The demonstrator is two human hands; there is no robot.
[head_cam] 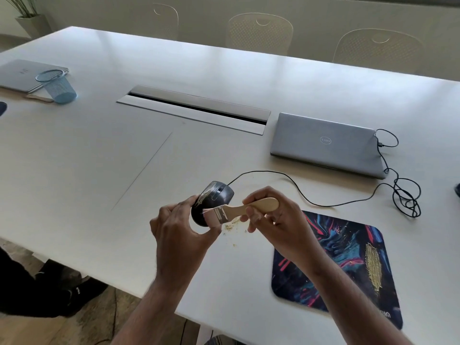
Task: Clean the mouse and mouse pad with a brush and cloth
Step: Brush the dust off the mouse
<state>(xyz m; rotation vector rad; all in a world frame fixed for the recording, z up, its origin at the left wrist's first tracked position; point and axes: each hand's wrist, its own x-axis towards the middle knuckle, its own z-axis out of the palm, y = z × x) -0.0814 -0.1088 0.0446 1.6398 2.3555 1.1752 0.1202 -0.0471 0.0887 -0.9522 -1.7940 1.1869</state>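
Above the white table, the mouse was gripped by the left hand, the brush pinched by the right hand; crumbs beneath, mouse pad and closed laptop beside.

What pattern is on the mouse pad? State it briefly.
The mouse pad is dark with swirling blue and red streaks, seen in the head view.

The closed grey laptop on the right of the worktop carries a round Dell badge in the middle of its lid, seen upside down from here. The second closed laptop at the far left bears a small light logo on its lid, too blurred to read. The mouse pad has pale lettering at its near right corner, cut off and unreadable. A dark shoe under the worktop shows a small white mark, illegible.
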